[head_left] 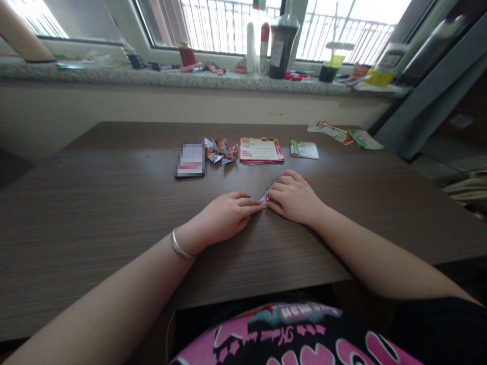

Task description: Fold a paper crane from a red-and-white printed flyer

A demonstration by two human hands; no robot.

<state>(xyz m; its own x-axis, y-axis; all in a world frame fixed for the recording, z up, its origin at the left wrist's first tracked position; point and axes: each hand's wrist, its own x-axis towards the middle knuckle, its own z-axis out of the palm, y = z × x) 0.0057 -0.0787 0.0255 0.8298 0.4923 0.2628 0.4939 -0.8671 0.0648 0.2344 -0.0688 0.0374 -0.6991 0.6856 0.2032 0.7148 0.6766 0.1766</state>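
A small folded piece of printed paper (265,198) lies on the table, mostly covered by my hands. My right hand (291,196) rests over it with bent fingers pressed down along the paper. From the left, my left hand (232,215) reaches in, its fingertips pressing the paper's near left corner. A silvery bangle (178,244) is on my left wrist. Just beyond my hands lie a stack of printed sheets (261,150), a cluster of folded paper pieces (222,151) and a smaller stack of green and white cards (304,149).
A phone-like object with a blurred screen (191,159) lies left of the folded pieces. More printed slips (335,133) are at the table's (95,203) far right. Bottles, including a dark one (283,48), and small items stand on the windowsill (152,78).
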